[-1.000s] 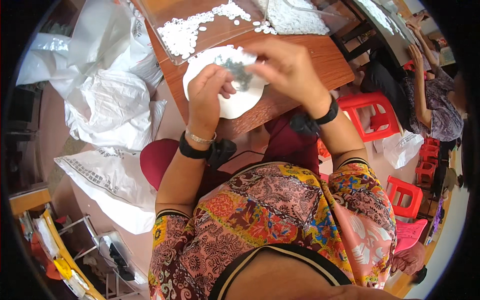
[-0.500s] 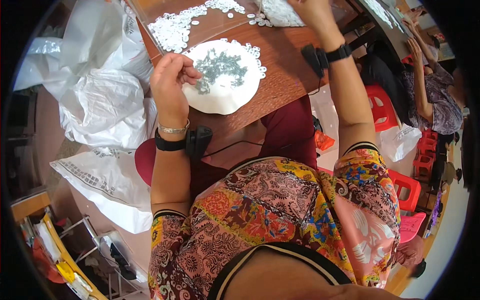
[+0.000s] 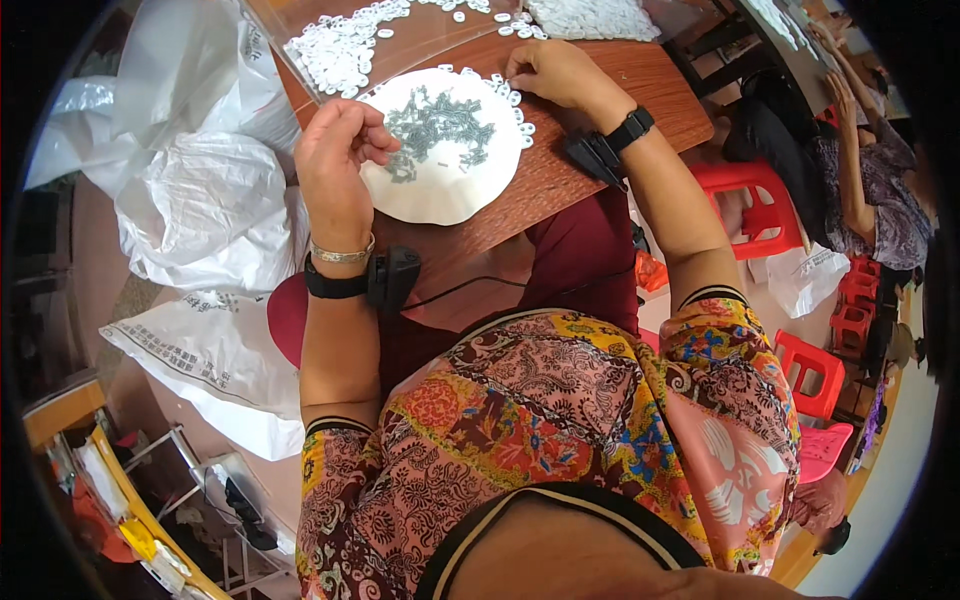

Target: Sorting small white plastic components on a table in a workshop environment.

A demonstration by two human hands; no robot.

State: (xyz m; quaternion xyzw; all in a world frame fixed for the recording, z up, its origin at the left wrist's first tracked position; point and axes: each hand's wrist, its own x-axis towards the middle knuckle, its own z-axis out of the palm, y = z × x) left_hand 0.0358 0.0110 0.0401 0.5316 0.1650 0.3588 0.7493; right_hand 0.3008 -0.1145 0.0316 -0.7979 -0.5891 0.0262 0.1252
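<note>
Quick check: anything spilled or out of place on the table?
Possibly: small white pieces lie loose on the wooden table around the far and right edges of the white plate, apart from the bigger pile at far left. They look scattered, though that may be deliberate. I see no obvious damage.

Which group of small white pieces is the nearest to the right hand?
The row along the right rim of the plate: the right hand is beside it, while other groups lie farther away.
</note>
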